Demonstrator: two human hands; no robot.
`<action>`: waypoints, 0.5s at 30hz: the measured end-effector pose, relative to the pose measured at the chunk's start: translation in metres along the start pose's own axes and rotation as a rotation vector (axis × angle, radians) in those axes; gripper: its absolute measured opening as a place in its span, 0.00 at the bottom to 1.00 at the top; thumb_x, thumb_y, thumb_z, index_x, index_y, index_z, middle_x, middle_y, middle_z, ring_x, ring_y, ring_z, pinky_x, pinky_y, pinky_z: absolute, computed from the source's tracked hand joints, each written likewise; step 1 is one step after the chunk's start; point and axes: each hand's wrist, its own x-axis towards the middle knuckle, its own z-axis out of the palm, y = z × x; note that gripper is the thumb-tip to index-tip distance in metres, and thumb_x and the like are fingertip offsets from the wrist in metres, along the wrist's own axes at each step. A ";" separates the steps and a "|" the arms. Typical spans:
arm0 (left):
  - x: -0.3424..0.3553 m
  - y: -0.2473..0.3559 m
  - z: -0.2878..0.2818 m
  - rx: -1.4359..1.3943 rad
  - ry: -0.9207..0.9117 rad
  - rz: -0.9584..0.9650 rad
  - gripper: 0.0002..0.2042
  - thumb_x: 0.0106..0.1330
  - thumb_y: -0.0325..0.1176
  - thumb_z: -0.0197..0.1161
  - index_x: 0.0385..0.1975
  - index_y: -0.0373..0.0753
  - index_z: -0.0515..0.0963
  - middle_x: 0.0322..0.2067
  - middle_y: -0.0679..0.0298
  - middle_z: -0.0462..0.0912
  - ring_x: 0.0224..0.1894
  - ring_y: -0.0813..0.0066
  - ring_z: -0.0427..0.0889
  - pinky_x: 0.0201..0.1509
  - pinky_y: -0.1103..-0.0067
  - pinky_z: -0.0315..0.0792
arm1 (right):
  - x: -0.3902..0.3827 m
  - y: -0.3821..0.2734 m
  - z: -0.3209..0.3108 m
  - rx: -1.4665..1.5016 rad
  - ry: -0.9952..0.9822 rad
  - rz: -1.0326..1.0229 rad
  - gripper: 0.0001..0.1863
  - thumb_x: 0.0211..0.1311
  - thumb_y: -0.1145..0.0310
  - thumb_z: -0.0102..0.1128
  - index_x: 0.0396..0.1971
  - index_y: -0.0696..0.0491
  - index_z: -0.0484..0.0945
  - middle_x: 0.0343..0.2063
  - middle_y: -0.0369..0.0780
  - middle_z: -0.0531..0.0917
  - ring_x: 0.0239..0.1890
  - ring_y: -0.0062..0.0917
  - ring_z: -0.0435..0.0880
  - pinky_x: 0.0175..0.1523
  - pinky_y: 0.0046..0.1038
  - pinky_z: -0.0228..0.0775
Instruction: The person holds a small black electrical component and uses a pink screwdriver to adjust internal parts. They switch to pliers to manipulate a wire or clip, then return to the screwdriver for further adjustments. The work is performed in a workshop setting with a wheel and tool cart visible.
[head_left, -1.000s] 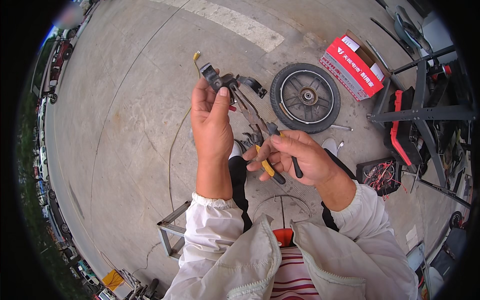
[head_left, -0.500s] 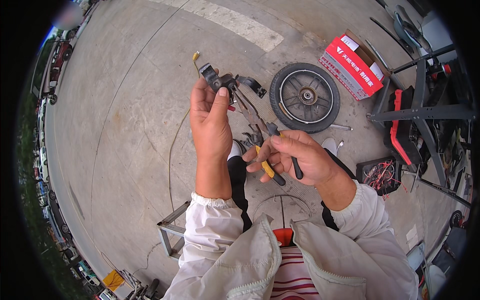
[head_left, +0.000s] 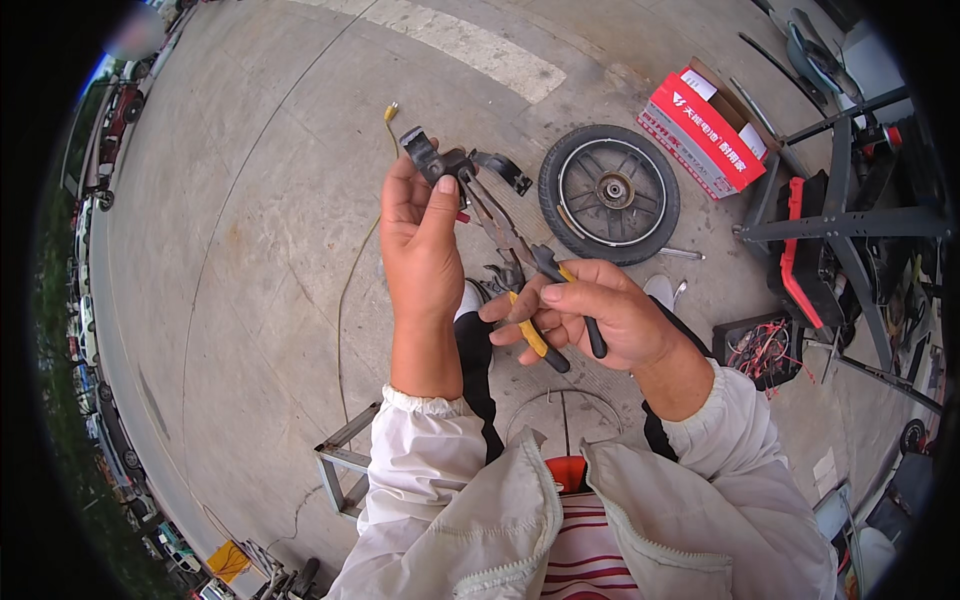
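My left hand [head_left: 423, 240] grips a black bracket-like part [head_left: 428, 160] with curved arms, thumb pressed on its middle. My right hand [head_left: 605, 315] holds long-nose pliers [head_left: 540, 337] with yellow and black handles. The handles are spread apart, with fingers between and around them. The pliers' jaws reach up to the left and their tips meet the part beside my left thumb. Exactly what the tips grip is too small to tell. Below the jaws, a dark metal piece [head_left: 503, 278] shows near my shoe, partly hidden by the pliers.
A spoked wheel with tyre [head_left: 549, 190] lies flat on the concrete ahead. Beyond it stands a red cardboard box [head_left: 700, 135]. At the right are a dark metal frame [head_left: 840, 230] and a black tray of red wires [head_left: 760, 350]. A yellow cord [head_left: 350, 285] runs along the floor at left.
The fingers of my right hand have shifted slightly on the handles, which look a little wider apart. My left hand and the black part have barely moved.
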 end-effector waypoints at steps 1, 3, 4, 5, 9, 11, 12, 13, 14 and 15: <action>0.000 0.000 0.000 -0.001 0.001 0.001 0.18 0.71 0.27 0.55 0.60 0.32 0.67 0.50 0.56 0.80 0.53 0.65 0.79 0.57 0.73 0.68 | 0.000 0.000 0.000 0.002 -0.001 -0.001 0.17 0.69 0.69 0.45 0.46 0.67 0.74 0.53 0.62 0.75 0.51 0.47 0.82 0.48 0.40 0.79; 0.000 0.001 0.000 -0.001 0.003 -0.001 0.18 0.71 0.27 0.55 0.60 0.32 0.67 0.50 0.56 0.80 0.53 0.65 0.79 0.57 0.73 0.68 | 0.000 0.000 0.000 0.014 -0.003 0.003 0.17 0.69 0.69 0.45 0.45 0.68 0.74 0.53 0.62 0.75 0.51 0.48 0.81 0.48 0.41 0.79; 0.000 0.001 0.001 0.000 0.005 -0.004 0.18 0.71 0.27 0.55 0.60 0.32 0.67 0.49 0.56 0.80 0.53 0.65 0.79 0.57 0.73 0.68 | 0.000 0.001 -0.001 0.019 -0.004 0.005 0.17 0.69 0.69 0.45 0.45 0.68 0.74 0.53 0.62 0.74 0.51 0.48 0.81 0.48 0.41 0.79; 0.000 0.001 0.001 0.001 0.007 -0.007 0.18 0.71 0.27 0.55 0.60 0.32 0.67 0.49 0.56 0.80 0.53 0.65 0.79 0.57 0.73 0.68 | 0.000 0.000 -0.001 0.030 -0.006 0.008 0.17 0.69 0.68 0.45 0.45 0.68 0.74 0.54 0.62 0.74 0.52 0.48 0.81 0.48 0.41 0.79; 0.000 0.000 0.001 -0.005 0.010 -0.001 0.18 0.71 0.27 0.55 0.60 0.33 0.67 0.49 0.57 0.81 0.53 0.65 0.79 0.57 0.74 0.68 | 0.000 0.000 0.000 0.057 0.010 0.022 0.18 0.68 0.67 0.45 0.45 0.69 0.74 0.53 0.60 0.75 0.54 0.49 0.79 0.47 0.42 0.80; 0.000 0.000 0.001 -0.005 0.010 0.001 0.18 0.71 0.27 0.55 0.60 0.33 0.67 0.49 0.57 0.81 0.53 0.65 0.80 0.55 0.75 0.68 | 0.000 0.000 0.000 0.056 0.018 0.023 0.19 0.67 0.67 0.45 0.44 0.69 0.75 0.52 0.58 0.76 0.54 0.49 0.79 0.47 0.43 0.80; 0.000 0.000 0.001 0.000 0.010 0.000 0.18 0.71 0.27 0.55 0.60 0.33 0.67 0.48 0.58 0.81 0.53 0.65 0.80 0.54 0.76 0.69 | 0.000 0.000 0.000 0.053 0.020 0.020 0.19 0.67 0.67 0.45 0.43 0.69 0.75 0.51 0.57 0.76 0.53 0.49 0.79 0.46 0.44 0.80; 0.000 0.000 0.001 0.006 0.009 -0.002 0.18 0.71 0.27 0.55 0.60 0.33 0.67 0.48 0.58 0.81 0.53 0.66 0.80 0.53 0.76 0.69 | 0.000 0.000 0.000 0.050 0.021 0.017 0.19 0.67 0.67 0.45 0.43 0.69 0.76 0.50 0.56 0.77 0.53 0.49 0.79 0.46 0.44 0.80; 0.000 0.000 0.001 0.011 0.009 -0.003 0.18 0.71 0.27 0.55 0.60 0.33 0.67 0.48 0.59 0.81 0.53 0.66 0.80 0.52 0.77 0.69 | 0.000 0.000 0.000 0.056 0.022 0.016 0.19 0.67 0.67 0.45 0.42 0.69 0.76 0.49 0.55 0.77 0.53 0.48 0.80 0.46 0.44 0.80; 0.000 0.001 0.001 0.013 0.007 -0.002 0.18 0.71 0.27 0.55 0.60 0.33 0.67 0.48 0.59 0.81 0.53 0.66 0.80 0.51 0.78 0.69 | 0.000 0.000 0.000 0.063 0.023 0.014 0.19 0.67 0.67 0.45 0.41 0.69 0.76 0.49 0.55 0.77 0.53 0.48 0.80 0.45 0.44 0.81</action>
